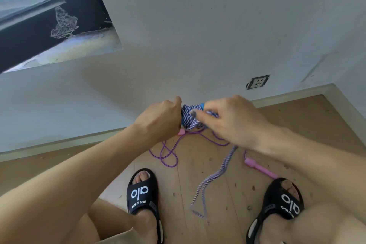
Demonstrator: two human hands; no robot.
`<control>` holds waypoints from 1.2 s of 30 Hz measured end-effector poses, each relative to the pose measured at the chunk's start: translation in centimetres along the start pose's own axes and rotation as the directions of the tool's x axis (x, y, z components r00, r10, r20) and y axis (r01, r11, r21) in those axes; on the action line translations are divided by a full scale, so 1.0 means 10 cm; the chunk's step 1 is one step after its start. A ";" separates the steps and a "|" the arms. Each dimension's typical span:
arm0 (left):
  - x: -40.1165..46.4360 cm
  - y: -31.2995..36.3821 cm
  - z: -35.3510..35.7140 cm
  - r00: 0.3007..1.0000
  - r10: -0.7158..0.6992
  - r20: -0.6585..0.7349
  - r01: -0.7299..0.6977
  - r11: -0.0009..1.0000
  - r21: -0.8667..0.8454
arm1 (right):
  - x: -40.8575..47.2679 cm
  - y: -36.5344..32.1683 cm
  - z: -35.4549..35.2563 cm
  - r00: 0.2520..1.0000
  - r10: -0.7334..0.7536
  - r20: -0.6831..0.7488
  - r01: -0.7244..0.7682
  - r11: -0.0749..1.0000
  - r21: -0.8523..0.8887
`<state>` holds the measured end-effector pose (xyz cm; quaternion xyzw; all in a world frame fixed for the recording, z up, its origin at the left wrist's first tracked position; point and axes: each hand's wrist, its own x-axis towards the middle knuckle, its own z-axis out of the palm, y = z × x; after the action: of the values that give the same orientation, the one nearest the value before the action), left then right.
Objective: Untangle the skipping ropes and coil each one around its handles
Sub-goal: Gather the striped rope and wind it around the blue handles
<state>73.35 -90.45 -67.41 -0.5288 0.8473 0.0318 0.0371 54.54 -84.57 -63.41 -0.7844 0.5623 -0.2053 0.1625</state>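
Left hand (161, 119): curled into a fist at frame centre, gripped round the blue handles (202, 105) of the blue-and-white twisted skipping rope (189, 116).
Right hand (231, 119): just right of the left, fingertips pinched on a strand of that same rope beside the coil.
Blue-and-white rope: wound in a thick bundle around the handles between the two hands; loose tail (215, 176) hung down from under the right hand to the wooden plank floor (198, 164), ended in a narrow loop between the feet.
Thin purple skipping rope (168, 154): lay in loose loops on the floor below the hands, uncoiled.
Pink plastic handles: one (259, 168) flat on the floor at lower right, near the right foot; another (181, 131) only partly seen under the left hand.
Black slide sandals (142, 192): worn on both feet, lower frame.
White wall socket (257, 82): set low in the pale wall, right of centre.
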 end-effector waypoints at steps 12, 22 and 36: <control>-0.35 0.36 -0.36 0.950 0.265 -0.167 -0.292 0.941 -0.169 | 0.49 0.40 -0.10 0.954 0.095 0.286 -0.146 0.976 0.162; -0.20 0.22 -0.34 0.996 -0.032 -0.081 -0.023 0.800 -0.600 | 0.03 0.61 0.64 0.843 0.362 0.398 -0.487 0.828 0.278; 0.00 -0.10 0.10 0.971 -0.227 0.079 0.240 0.914 -0.328 | -0.06 -0.03 0.03 0.998 -0.018 -0.062 0.019 1.000 0.013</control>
<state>74.28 -90.77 -68.46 -0.6241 0.7593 0.1812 -0.0334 54.79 -83.87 -63.57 -0.7817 0.5584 -0.2348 0.1481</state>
